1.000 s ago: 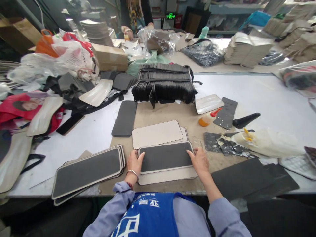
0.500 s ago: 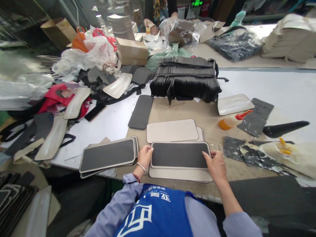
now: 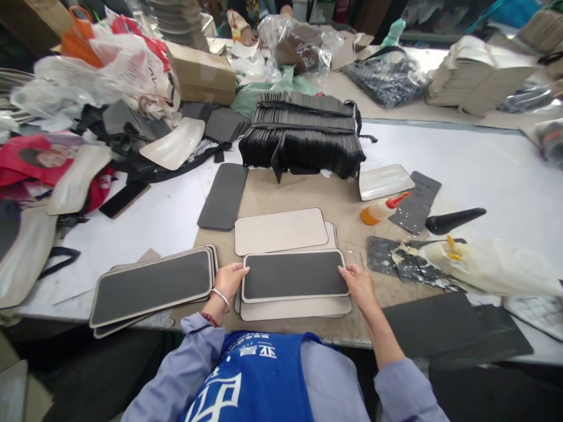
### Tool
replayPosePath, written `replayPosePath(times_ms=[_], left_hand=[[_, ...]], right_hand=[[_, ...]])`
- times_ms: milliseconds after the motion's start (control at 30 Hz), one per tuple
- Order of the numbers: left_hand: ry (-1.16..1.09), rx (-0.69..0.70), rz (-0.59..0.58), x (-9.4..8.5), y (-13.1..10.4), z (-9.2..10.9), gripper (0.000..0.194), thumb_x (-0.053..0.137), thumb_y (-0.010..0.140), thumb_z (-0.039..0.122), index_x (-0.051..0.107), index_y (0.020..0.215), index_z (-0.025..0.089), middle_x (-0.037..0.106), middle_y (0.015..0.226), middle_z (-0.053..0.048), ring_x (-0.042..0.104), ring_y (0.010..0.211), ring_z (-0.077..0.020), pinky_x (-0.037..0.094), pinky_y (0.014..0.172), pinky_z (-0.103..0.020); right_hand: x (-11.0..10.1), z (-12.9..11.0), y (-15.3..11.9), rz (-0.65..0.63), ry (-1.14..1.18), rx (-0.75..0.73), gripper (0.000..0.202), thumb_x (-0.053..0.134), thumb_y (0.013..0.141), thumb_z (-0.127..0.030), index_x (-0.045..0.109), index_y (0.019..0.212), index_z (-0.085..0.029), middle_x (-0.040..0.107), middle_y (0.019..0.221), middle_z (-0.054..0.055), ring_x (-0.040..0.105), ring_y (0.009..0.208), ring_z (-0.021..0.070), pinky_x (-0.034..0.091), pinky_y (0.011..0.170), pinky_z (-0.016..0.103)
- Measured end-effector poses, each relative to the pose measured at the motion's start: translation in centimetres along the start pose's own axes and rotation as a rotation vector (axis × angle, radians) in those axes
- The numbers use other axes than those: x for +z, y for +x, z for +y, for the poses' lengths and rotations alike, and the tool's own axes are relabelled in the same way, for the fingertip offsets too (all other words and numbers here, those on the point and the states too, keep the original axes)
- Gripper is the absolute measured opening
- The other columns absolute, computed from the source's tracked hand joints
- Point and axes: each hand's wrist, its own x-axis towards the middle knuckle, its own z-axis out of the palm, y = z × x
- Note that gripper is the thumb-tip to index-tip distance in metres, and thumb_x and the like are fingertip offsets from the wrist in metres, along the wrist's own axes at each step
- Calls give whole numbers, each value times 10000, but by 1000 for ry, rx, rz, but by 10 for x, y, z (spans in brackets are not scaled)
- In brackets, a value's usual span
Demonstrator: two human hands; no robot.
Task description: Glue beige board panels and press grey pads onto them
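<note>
Between my two hands is a dark grey rectangular panel (image 3: 294,275) with rounded corners and a beige border. My left hand (image 3: 229,282) pinches its left edge, thumb on top; my right hand (image 3: 358,284) pinches its right edge the same way. Under it lie plain beige panels (image 3: 294,309), and another beige panel (image 3: 281,231) shows just beyond. A small stack of similar bordered dark panels (image 3: 153,286) sits left of my left hand. The fingers beneath the held panel are hidden.
A long strapped bundle of dark panels (image 3: 303,132) stands beyond. To the right are a glue bottle (image 3: 376,212) with a red tip, a black-handled tool (image 3: 455,221) and glue-smeared dark sheets (image 3: 382,255). A phone (image 3: 124,199) lies at left. Another person's hand (image 3: 246,35) shows at the far side.
The camera view has turned to the right, so the whole scene sits further left. Both hands keep their hold on the panel, which stays over the beige panels.
</note>
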Motion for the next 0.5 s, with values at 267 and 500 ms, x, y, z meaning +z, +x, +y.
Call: replayPosePath(times_ms=[267,500], left_hand=[[-9,-2,61,4,-1,4,207,751,483,234,662,642,134,702,672,-61,648,705,-203,503,750,-343],[-66,33,79,7,-8,13,94,701,516,172,652,593,152,682,607,-23,630,644,-173,495,673,-295]], right_hand=[[-1,6,5,7,-29,18,375,512,609,-526,602,683,-169,661,675,89,613,691,250,440,644,355],[-11,4,5,2,90,24,408,614,560,-535,635,705,-154,662,659,79,612,653,238,470,576,321]])
